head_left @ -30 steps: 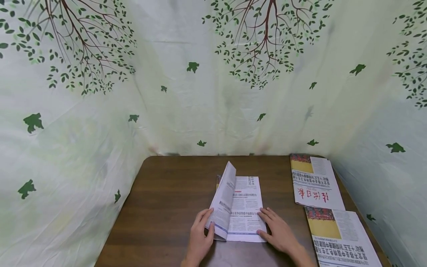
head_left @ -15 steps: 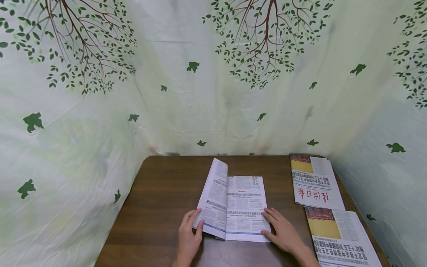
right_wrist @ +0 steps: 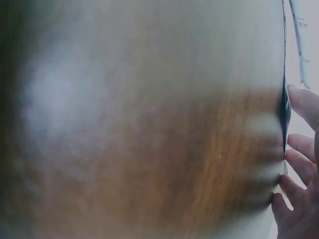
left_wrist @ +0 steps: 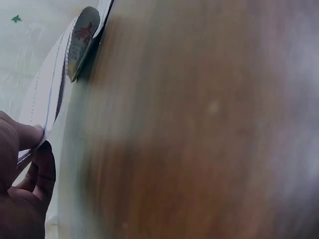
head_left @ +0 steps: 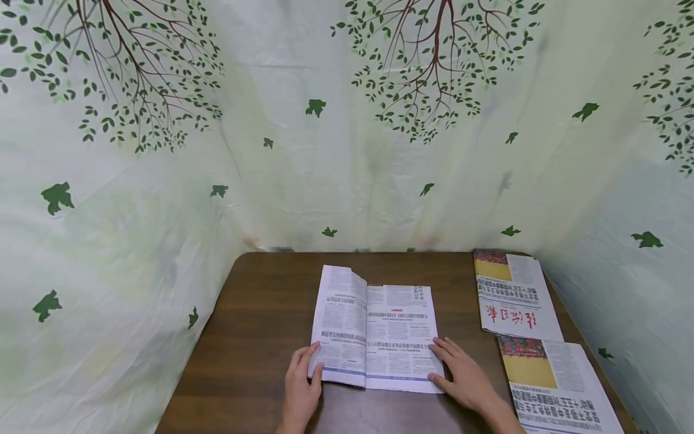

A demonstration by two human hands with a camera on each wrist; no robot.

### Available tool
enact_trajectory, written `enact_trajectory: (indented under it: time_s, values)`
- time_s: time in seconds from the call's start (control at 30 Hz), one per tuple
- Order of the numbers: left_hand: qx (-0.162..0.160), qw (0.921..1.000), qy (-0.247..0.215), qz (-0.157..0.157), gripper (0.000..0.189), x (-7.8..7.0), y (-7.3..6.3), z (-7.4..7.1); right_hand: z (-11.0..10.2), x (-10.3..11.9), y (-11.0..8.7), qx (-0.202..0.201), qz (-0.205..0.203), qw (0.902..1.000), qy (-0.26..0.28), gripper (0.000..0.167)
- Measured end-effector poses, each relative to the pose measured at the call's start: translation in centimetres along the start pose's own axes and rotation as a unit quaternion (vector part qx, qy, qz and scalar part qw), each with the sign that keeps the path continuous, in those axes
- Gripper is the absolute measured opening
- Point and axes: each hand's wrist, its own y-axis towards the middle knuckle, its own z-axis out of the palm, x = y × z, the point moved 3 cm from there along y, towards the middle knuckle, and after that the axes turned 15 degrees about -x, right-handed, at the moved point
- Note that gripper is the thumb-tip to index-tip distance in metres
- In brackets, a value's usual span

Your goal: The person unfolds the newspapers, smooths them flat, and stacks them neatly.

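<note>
An opened newspaper lies in front of me on the table, its left-hand pages lifted and bowed near the fold. My left hand pinches the lower left edge of those pages. In the left wrist view the thumb of the left hand is on one side of the paper and the fingers are on the other. At the lower right edge, my right hand rests on the page with its fingers spread. The right wrist view has the fingertips of that hand along the paper's edge.
Two folded newspapers lie along the table's right side: a farther one with red lettering and a nearer one cut off by the frame. The brown table meets a leaf-patterned curtain at the back.
My left hand has moved left with the pages, turning them from steeply raised to nearly flat. The right hand has shifted slightly right, still on the right-hand page.
</note>
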Motion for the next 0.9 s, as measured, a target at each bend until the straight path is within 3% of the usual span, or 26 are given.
enact_trajectory:
  time_s: [0.17,0.4,0.67,0.9]
  values:
    - [0.006,0.9997,0.016,-0.016,0.053,0.8,0.1,-0.4,-0.1,-0.5,0.0,0.007,0.012,0.9999,0.003,0.071]
    - [-0.002,0.9993,0.039,-0.001,0.052,1.3,0.1,-0.8,-0.2,-1.4,-0.2,0.008,0.021,0.9997,0.002,0.074]
    - [0.013,0.9986,0.047,-0.018,0.051,2.1,0.4,-1.0,-0.8,-1.6,-0.2,0.013,0.018,0.9997,0.006,0.076]
    - [0.011,0.9983,0.058,-0.005,0.052,2.1,0.8,-1.5,-1.1,-2.2,-0.3,0.014,0.012,0.9998,0.010,0.077]
